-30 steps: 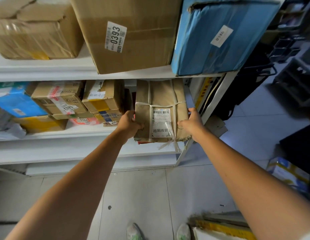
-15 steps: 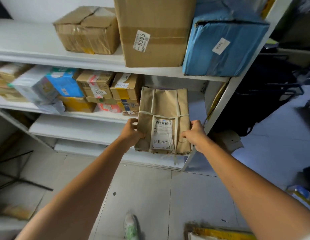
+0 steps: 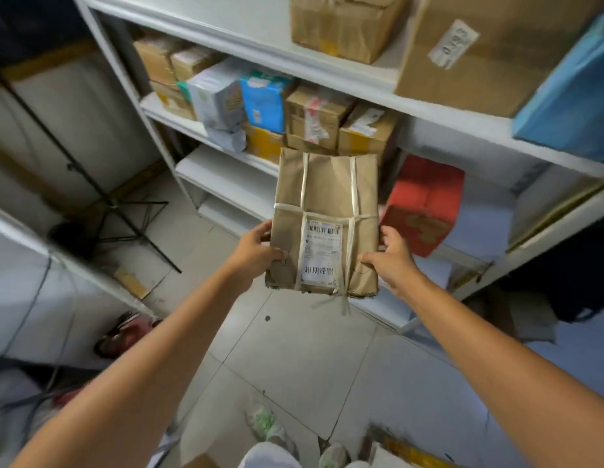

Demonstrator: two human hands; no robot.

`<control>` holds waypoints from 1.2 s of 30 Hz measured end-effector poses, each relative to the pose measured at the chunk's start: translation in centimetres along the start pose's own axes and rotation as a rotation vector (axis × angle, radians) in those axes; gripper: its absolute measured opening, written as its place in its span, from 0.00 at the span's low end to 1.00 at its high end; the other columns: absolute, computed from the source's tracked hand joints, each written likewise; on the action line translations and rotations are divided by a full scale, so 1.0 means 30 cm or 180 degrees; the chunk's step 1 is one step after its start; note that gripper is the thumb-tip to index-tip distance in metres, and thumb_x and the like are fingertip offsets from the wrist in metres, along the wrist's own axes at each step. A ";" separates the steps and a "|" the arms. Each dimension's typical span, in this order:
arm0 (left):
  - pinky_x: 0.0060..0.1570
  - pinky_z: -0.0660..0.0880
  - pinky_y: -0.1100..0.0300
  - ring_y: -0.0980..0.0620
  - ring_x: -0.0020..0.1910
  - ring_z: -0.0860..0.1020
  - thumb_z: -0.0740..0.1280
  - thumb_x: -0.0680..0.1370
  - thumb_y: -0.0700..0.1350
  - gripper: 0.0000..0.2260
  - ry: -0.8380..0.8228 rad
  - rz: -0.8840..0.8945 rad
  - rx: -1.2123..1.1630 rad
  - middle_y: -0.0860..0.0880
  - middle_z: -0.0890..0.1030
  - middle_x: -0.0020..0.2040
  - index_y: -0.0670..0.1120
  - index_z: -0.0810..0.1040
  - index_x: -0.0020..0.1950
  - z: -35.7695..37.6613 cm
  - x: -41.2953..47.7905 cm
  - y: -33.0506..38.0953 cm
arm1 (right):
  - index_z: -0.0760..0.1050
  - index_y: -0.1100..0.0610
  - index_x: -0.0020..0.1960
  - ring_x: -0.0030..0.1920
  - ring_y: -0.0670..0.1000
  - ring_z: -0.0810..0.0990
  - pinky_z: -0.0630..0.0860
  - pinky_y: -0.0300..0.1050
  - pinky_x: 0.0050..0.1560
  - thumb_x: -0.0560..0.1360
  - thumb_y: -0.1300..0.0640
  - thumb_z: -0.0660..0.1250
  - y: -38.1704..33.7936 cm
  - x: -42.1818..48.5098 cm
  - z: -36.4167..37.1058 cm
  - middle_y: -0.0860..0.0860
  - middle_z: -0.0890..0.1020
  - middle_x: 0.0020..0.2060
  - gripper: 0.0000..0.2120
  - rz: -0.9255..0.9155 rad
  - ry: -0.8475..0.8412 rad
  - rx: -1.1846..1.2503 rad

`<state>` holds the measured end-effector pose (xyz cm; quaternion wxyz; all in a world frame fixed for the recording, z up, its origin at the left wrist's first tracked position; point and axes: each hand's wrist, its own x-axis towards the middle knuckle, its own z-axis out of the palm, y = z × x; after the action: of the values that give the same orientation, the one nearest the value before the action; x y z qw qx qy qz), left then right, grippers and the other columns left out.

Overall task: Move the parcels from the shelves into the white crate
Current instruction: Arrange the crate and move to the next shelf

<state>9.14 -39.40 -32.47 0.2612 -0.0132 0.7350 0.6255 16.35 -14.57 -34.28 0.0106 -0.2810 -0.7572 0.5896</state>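
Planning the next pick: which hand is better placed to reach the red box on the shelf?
Probably right: the right hand holds the brown parcel at the edge beside the red box; the left hand holds the far edge.

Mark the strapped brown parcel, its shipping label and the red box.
strapped brown parcel (image 3: 327,184), head view, bare paper on its upper face.
shipping label (image 3: 321,253), head view, middle of the white sticker.
red box (image 3: 425,197), head view, its top face.

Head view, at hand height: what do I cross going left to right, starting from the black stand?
black stand → left hand → brown parcel, gripped at both side edges → right hand → red box on the shelf.
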 end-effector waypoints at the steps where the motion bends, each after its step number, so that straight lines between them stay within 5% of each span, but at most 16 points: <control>1: 0.49 0.79 0.52 0.44 0.59 0.78 0.66 0.72 0.28 0.30 0.0072 -0.0019 -0.0037 0.46 0.79 0.62 0.51 0.73 0.70 -0.046 -0.009 -0.012 | 0.68 0.56 0.69 0.52 0.51 0.78 0.79 0.47 0.46 0.68 0.71 0.72 -0.013 0.007 0.047 0.53 0.78 0.56 0.32 -0.0022 -0.0082 -0.0026; 5: 0.55 0.79 0.50 0.46 0.60 0.77 0.68 0.73 0.27 0.32 0.0343 -0.0030 -0.0214 0.48 0.78 0.63 0.51 0.71 0.72 -0.216 -0.045 -0.037 | 0.67 0.55 0.69 0.51 0.51 0.79 0.76 0.43 0.42 0.69 0.71 0.71 -0.078 0.040 0.225 0.54 0.78 0.58 0.31 -0.0157 -0.0391 -0.0108; 8: 0.50 0.79 0.55 0.48 0.59 0.78 0.69 0.73 0.28 0.32 0.0540 0.0035 -0.0332 0.49 0.78 0.63 0.51 0.69 0.74 -0.337 -0.058 -0.032 | 0.65 0.56 0.71 0.47 0.44 0.76 0.72 0.36 0.37 0.71 0.70 0.71 -0.157 0.067 0.340 0.52 0.76 0.58 0.32 -0.0317 -0.0600 -0.0301; 12: 0.43 0.76 0.63 0.54 0.55 0.77 0.69 0.75 0.30 0.31 0.0808 0.0078 -0.0382 0.53 0.77 0.60 0.53 0.68 0.73 -0.476 -0.073 -0.028 | 0.65 0.55 0.71 0.47 0.41 0.76 0.72 0.37 0.37 0.71 0.69 0.71 -0.257 0.099 0.490 0.51 0.76 0.58 0.32 -0.0472 -0.0840 -0.0372; 18: 0.47 0.75 0.62 0.51 0.59 0.77 0.70 0.74 0.31 0.31 0.1385 0.0164 -0.0398 0.51 0.78 0.62 0.52 0.69 0.73 -0.624 -0.103 -0.044 | 0.65 0.53 0.71 0.49 0.43 0.76 0.73 0.36 0.40 0.72 0.68 0.72 -0.377 0.140 0.669 0.48 0.75 0.57 0.31 -0.0670 -0.1322 -0.0475; 24: 0.51 0.78 0.58 0.52 0.60 0.77 0.72 0.72 0.33 0.32 0.2039 0.0085 -0.0551 0.52 0.78 0.62 0.53 0.69 0.73 -0.677 -0.134 -0.069 | 0.66 0.48 0.65 0.55 0.49 0.78 0.76 0.40 0.46 0.70 0.67 0.73 -0.456 0.221 0.819 0.43 0.76 0.53 0.30 -0.0859 -0.2021 -0.0578; 36: 0.41 0.76 0.71 0.63 0.50 0.78 0.71 0.73 0.31 0.30 0.3787 -0.0138 -0.1073 0.57 0.80 0.54 0.55 0.69 0.69 -0.510 -0.339 -0.131 | 0.67 0.47 0.61 0.52 0.45 0.78 0.73 0.35 0.40 0.72 0.64 0.75 -0.542 0.202 1.016 0.46 0.78 0.53 0.26 -0.1300 -0.3504 -0.1100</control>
<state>13.65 -57.54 -30.75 -0.1864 -0.4158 0.6454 0.6131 -6.06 -41.33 -30.87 -0.3151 0.2181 -0.7748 0.5029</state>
